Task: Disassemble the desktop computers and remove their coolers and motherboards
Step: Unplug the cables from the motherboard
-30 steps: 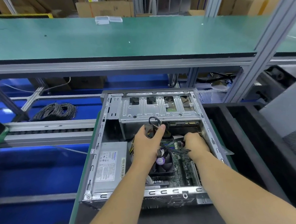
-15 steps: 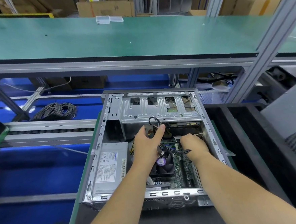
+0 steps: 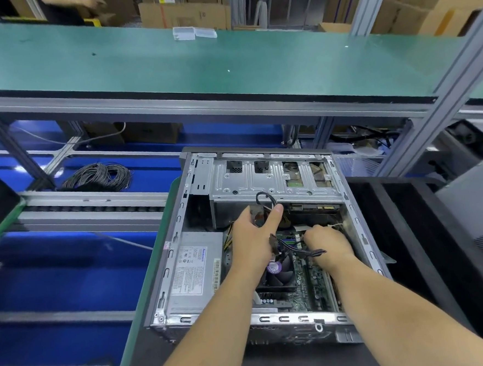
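Observation:
An open desktop computer case (image 3: 179,215) lies on its side in front of me. Inside are the green motherboard (image 3: 313,286), a black cooler fan (image 3: 278,274) with a purple label, and a grey power supply (image 3: 192,275) at the left. My left hand (image 3: 253,239) grips a bundle of cables (image 3: 264,201) lifted above the board, thumb up. My right hand (image 3: 327,242) is curled down onto the board near a white connector (image 3: 335,226); what its fingers pinch is hidden. A black plug (image 3: 316,253) dangles between my hands.
A silver drive cage (image 3: 271,178) spans the case's far end. A green shelf (image 3: 197,63) overhangs the bench. A coil of black wire (image 3: 97,177) lies on the blue surface at the left. Black foam trays (image 3: 409,228) stand to the right.
My right hand has shifted slightly left and toward me on the board. My left hand keeps holding the cables in the same place.

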`<state>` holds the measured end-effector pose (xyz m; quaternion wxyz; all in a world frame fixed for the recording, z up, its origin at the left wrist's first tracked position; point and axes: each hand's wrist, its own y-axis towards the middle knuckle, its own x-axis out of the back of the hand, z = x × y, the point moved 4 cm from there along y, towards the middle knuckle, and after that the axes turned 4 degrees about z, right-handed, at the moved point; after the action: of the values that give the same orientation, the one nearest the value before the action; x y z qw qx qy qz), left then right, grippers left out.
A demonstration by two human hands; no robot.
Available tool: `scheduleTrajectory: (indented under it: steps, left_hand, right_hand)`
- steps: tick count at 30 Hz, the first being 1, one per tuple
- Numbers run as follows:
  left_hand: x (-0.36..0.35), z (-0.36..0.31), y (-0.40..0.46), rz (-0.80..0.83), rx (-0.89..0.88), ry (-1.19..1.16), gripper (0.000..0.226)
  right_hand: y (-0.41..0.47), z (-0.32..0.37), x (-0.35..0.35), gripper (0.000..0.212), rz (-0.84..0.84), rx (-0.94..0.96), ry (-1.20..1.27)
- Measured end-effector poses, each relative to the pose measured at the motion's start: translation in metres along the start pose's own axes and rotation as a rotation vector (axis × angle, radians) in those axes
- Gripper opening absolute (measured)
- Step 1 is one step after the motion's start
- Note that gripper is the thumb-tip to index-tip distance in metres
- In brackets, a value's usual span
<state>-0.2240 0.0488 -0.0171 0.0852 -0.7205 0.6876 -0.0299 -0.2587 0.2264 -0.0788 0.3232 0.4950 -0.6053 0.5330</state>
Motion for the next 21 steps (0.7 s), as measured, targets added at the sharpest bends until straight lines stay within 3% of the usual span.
scheduleTrajectory:
  steps: [9,12,15,18,21]
  left_hand:
    - [0.001,0.000,-0.001,-0.018,0.003,-0.021,0.032]
    - [0.001,-0.001,-0.001,-0.006,0.003,-0.001,0.035]
    - [0.000,-0.002,0.000,-0.006,0.001,0.032,0.042]
    - [-0.002,-0.005,0.000,-0.024,0.008,0.027,0.031]
    - [-0.010,-0.011,-0.005,0.060,0.173,0.027,0.036]
  right_hand:
    - [-0.007,-0.009,0.012,0.027,-0.037,-0.082,0.092]
    - [-0.012,-0.006,0.023,0.009,-0.097,-0.073,0.244]
    - [-0.018,-0.001,0.039,0.008,-0.140,-0.006,0.407]
    - [-0.029,-0.001,0.055,0.007,-0.176,-0.028,0.652]
    - [-0.036,-0.009,0.081,0.010,-0.288,-0.052,0.827]
